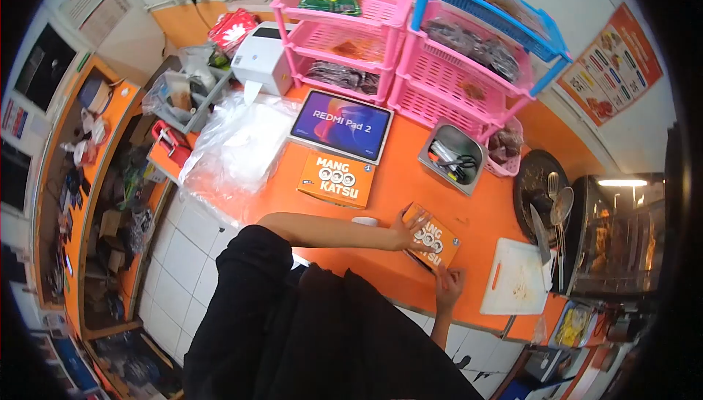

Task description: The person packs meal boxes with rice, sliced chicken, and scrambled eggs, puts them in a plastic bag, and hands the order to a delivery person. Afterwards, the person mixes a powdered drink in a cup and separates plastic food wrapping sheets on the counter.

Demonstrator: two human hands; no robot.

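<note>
An orange cardboard food box (pixel 441 242) printed "MANG KATSU" lies tilted on the orange counter in front of me. My left hand (pixel 411 230) grips its left side, fingers reaching over the top edge. At the lower right corner, my right hand (pixel 448 284) is closed on the box, thumb near the edge. A second box of the same kind (pixel 337 179) lies farther left, just below a boxed tablet (pixel 341 126) marked "REDMI Pad 2". Beside my left forearm is a small white object (pixel 364 221), partly hidden.
A steel container (pixel 452 157) with scissors stands behind the box. To the right are a white cutting board (pixel 517 277), a knife (pixel 540 233) and a dark round pan (pixel 540 184). Plastic bags (pixel 245 140), a label printer (pixel 262 60) and pink racks (pixel 340 23) occupy the back and left.
</note>
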